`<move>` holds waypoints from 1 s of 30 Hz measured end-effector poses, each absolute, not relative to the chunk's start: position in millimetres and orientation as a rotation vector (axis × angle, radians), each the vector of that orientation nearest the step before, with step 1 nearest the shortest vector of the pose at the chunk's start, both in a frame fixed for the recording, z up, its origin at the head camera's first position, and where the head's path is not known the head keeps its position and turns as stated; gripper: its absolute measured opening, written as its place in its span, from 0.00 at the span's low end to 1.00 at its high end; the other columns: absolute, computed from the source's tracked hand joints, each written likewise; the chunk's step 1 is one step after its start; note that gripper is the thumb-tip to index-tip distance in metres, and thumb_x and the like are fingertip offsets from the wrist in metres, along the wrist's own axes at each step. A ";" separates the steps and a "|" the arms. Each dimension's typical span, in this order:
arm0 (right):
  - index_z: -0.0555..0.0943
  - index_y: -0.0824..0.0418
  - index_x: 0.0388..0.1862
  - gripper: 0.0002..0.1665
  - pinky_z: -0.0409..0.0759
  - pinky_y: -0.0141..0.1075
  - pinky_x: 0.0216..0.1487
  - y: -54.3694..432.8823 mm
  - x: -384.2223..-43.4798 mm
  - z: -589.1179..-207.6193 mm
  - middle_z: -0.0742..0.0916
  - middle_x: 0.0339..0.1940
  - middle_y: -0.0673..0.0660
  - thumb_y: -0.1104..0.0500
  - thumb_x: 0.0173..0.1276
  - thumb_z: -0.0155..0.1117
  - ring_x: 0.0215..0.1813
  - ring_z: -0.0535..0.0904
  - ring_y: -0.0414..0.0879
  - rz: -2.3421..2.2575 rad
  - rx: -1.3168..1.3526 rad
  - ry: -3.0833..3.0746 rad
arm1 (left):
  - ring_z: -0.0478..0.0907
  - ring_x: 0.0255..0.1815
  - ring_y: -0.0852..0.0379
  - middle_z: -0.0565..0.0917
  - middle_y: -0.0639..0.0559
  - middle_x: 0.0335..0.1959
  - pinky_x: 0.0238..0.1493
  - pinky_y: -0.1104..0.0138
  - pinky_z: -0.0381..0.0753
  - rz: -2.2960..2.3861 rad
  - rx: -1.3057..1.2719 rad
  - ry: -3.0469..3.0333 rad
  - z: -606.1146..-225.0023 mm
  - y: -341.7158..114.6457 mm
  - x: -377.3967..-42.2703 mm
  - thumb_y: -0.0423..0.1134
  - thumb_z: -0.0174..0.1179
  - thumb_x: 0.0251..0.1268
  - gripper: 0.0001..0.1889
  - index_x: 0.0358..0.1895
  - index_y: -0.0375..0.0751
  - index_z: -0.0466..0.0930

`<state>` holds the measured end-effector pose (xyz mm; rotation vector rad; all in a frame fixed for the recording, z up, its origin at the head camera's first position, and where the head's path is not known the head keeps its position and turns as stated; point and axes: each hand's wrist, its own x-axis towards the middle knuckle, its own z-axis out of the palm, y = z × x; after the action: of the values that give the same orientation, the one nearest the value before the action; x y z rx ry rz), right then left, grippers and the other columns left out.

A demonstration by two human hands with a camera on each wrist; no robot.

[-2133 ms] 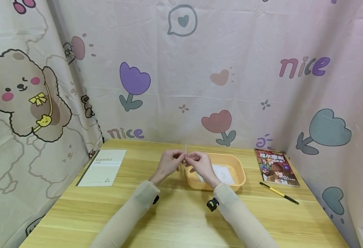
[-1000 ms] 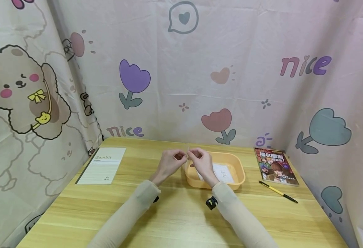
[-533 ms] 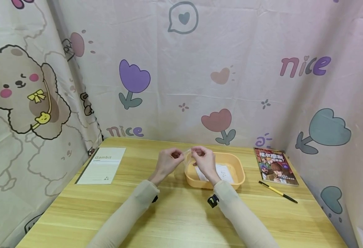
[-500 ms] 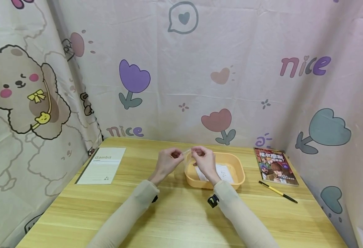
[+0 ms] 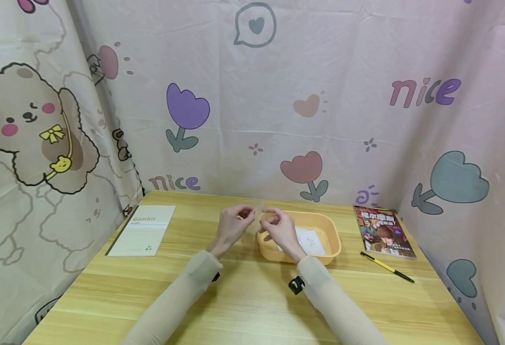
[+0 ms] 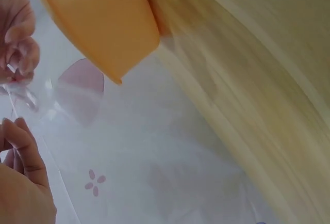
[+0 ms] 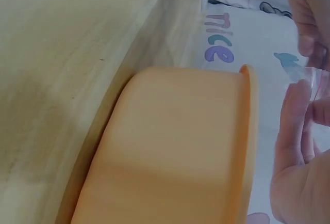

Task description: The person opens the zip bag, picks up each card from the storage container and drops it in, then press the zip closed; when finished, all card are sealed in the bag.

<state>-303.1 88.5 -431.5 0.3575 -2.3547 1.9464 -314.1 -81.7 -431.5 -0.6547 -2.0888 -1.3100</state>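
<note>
Between my two hands, above the table and the left end of the basin, is a clear plastic zip bag (image 5: 256, 215) with a thin red line along its edge (image 7: 317, 85). My left hand (image 5: 233, 223) pinches the bag between thumb and fingers. My right hand (image 5: 280, 231) grips it at the other side, fingers curled and fingertips close to the left ones. In the left wrist view the see-through film (image 6: 54, 100) hangs beside both hands. Below and to the right stands the orange plastic basin (image 5: 336, 239), holding white paper sheets (image 5: 310, 242).
A Gambit notebook (image 5: 142, 232) lies on the left of the wooden table (image 5: 252, 302). On the right are a comic-style magazine (image 5: 383, 232) and a yellow and black pen (image 5: 387, 267). A printed curtain (image 5: 252, 96) hangs behind the table.
The hands were together with the bag nearly edge-on, then drew slightly apart. Over the last half second the right hand moves a little left and down, and the bag shows above the fingertips.
</note>
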 end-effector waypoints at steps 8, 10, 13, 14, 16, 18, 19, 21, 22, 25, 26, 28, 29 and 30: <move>0.79 0.62 0.56 0.20 0.87 0.44 0.28 88.8 -306.7 -434.9 0.83 0.32 0.61 0.67 0.65 0.63 0.33 0.88 0.55 2.022 0.319 -2.247 | 0.81 0.21 0.63 0.86 0.48 0.23 0.22 0.75 0.81 -1.317 -0.719 -2.218 -436.4 -79.2 -314.4 0.27 0.66 0.56 0.09 0.41 0.32 0.85; 0.79 0.61 0.56 0.20 0.87 0.44 0.27 88.9 -306.7 -435.3 0.83 0.31 0.60 0.68 0.65 0.62 0.32 0.87 0.56 2.006 0.315 -2.253 | 0.81 0.21 0.64 0.86 0.48 0.23 0.21 0.75 0.80 -1.330 -0.725 -2.246 -437.5 -78.9 -314.4 0.25 0.64 0.55 0.11 0.43 0.32 0.84; 0.79 0.61 0.57 0.21 0.87 0.45 0.26 90.0 -307.0 -435.7 0.83 0.32 0.60 0.68 0.64 0.62 0.33 0.87 0.61 1.981 0.300 -2.265 | 0.80 0.21 0.64 0.86 0.48 0.22 0.21 0.75 0.80 -1.333 -0.704 -2.250 -438.3 -79.9 -314.9 0.23 0.62 0.53 0.13 0.44 0.31 0.84; 0.79 0.60 0.57 0.21 0.87 0.46 0.26 90.5 -307.1 -435.6 0.83 0.32 0.60 0.68 0.64 0.62 0.33 0.86 0.63 1.974 0.297 -2.265 | 0.79 0.21 0.64 0.86 0.48 0.22 0.21 0.75 0.79 -1.325 -0.694 -2.247 -438.2 -80.6 -315.0 0.23 0.62 0.53 0.14 0.44 0.31 0.84; 0.80 0.60 0.57 0.22 0.86 0.50 0.26 91.5 -307.8 -435.6 0.83 0.32 0.61 0.67 0.64 0.62 0.35 0.86 0.66 1.960 0.296 -2.262 | 0.78 0.20 0.64 0.85 0.50 0.22 0.21 0.74 0.79 -1.313 -0.676 -2.242 -437.6 -82.3 -315.2 0.23 0.61 0.52 0.15 0.45 0.31 0.83; 0.80 0.58 0.57 0.22 0.86 0.51 0.27 92.3 -308.5 -435.8 0.84 0.32 0.61 0.67 0.64 0.61 0.37 0.86 0.65 1.949 0.302 -2.256 | 0.77 0.20 0.65 0.84 0.52 0.21 0.21 0.74 0.78 -1.289 -0.660 -2.247 -436.8 -84.0 -315.3 0.23 0.61 0.52 0.16 0.46 0.34 0.83; 0.80 0.58 0.57 0.22 0.86 0.51 0.27 92.5 -309.1 -436.2 0.84 0.32 0.61 0.67 0.64 0.61 0.38 0.86 0.65 1.943 0.308 -2.256 | 0.76 0.20 0.65 0.84 0.52 0.21 0.21 0.74 0.78 -1.284 -0.656 -2.251 -436.5 -84.8 -315.4 0.24 0.61 0.51 0.16 0.46 0.34 0.83; 0.80 0.58 0.57 0.22 0.86 0.49 0.26 93.3 -310.5 -437.5 0.84 0.32 0.61 0.67 0.64 0.61 0.38 0.87 0.62 1.935 0.313 -2.261 | 0.75 0.19 0.65 0.83 0.53 0.21 0.21 0.74 0.78 -1.286 -0.648 -2.259 -435.9 -86.1 -315.5 0.24 0.61 0.51 0.17 0.47 0.35 0.83; 0.80 0.57 0.57 0.22 0.86 0.47 0.25 93.6 -311.0 -438.2 0.84 0.31 0.61 0.67 0.64 0.62 0.38 0.88 0.61 1.933 0.310 -2.265 | 0.75 0.19 0.65 0.82 0.53 0.20 0.21 0.74 0.77 -1.284 -0.643 -2.266 -435.8 -86.7 -315.6 0.25 0.61 0.51 0.17 0.48 0.35 0.83; 0.80 0.58 0.57 0.22 0.86 0.43 0.23 94.8 -311.8 -439.9 0.84 0.31 0.60 0.68 0.63 0.62 0.37 0.88 0.59 1.937 0.289 -2.274 | 0.74 0.19 0.64 0.81 0.54 0.20 0.22 0.73 0.77 -1.289 -0.633 -2.285 -435.6 -87.8 -315.8 0.26 0.61 0.51 0.18 0.48 0.35 0.83; 0.80 0.58 0.57 0.22 0.86 0.43 0.23 95.2 -311.8 -440.1 0.85 0.31 0.61 0.67 0.63 0.62 0.37 0.88 0.59 1.943 0.284 -2.276 | 0.74 0.20 0.64 0.81 0.54 0.20 0.22 0.73 0.77 -1.287 -0.631 -2.294 -435.8 -87.9 -315.9 0.26 0.61 0.51 0.18 0.49 0.36 0.82; 0.80 0.61 0.57 0.22 0.86 0.43 0.23 95.8 -311.3 -440.2 0.85 0.31 0.62 0.68 0.63 0.62 0.36 0.88 0.60 1.954 0.290 -2.284 | 0.74 0.20 0.64 0.80 0.55 0.20 0.23 0.73 0.78 -1.279 -0.630 -2.308 -435.7 -88.0 -315.9 0.27 0.61 0.52 0.18 0.49 0.36 0.82; 0.80 0.62 0.57 0.21 0.86 0.43 0.23 96.0 -311.1 -440.3 0.86 0.31 0.62 0.68 0.63 0.62 0.36 0.88 0.60 1.956 0.301 -2.293 | 0.74 0.20 0.64 0.80 0.55 0.20 0.23 0.73 0.78 -1.274 -0.630 -2.314 -435.6 -87.8 -316.0 0.28 0.61 0.53 0.17 0.49 0.36 0.82; 0.80 0.63 0.56 0.20 0.86 0.43 0.23 96.2 -310.9 -440.5 0.86 0.31 0.63 0.68 0.64 0.62 0.35 0.88 0.59 1.955 0.316 -2.305 | 0.74 0.20 0.64 0.80 0.55 0.20 0.23 0.73 0.78 -1.266 -0.629 -2.320 -435.2 -87.6 -316.2 0.29 0.61 0.54 0.17 0.50 0.36 0.82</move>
<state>-310.9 96.2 -440.5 0.3157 -2.3050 1.9554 -316.2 -87.6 -435.2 -0.6289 -2.3195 -1.2663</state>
